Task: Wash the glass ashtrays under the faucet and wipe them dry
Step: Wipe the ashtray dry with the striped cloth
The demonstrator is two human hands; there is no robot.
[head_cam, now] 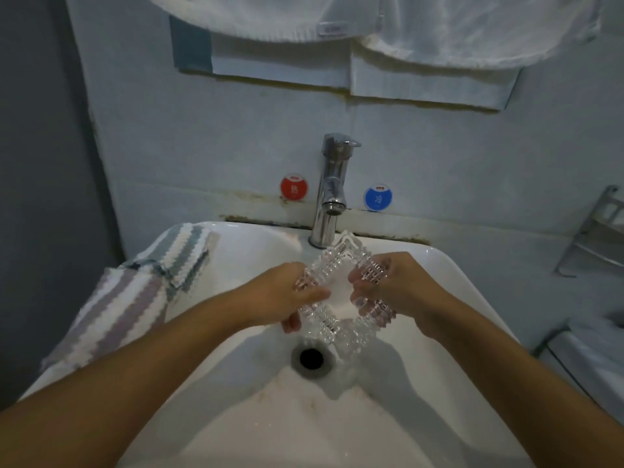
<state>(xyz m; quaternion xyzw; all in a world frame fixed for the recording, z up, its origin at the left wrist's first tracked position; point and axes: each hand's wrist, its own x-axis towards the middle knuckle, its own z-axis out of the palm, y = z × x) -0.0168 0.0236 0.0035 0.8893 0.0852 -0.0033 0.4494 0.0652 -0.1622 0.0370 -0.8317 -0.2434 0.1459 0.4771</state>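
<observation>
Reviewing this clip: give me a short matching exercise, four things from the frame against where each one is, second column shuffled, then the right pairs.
Things:
1. glass ashtray
2. striped towel
3. red sticker
4. blue sticker

Places:
A. on the wall right of the faucet
B. draped over the sink's left rim
C. held between left hand and right hand
D. on the wall left of the faucet

Pairs: 1-C, 2-B, 3-D, 4-A

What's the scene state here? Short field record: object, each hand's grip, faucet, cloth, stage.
object: square clear cut-glass ashtray, held tilted over the white ceramic sink
left hand: grip on the ashtray's left edge
right hand: grip on its right edge
faucet: chrome single-lever faucet; running stream not clearly visible
cloth: striped cloth draped over the sink's left rim
stage: washing, not yet wiped
</observation>
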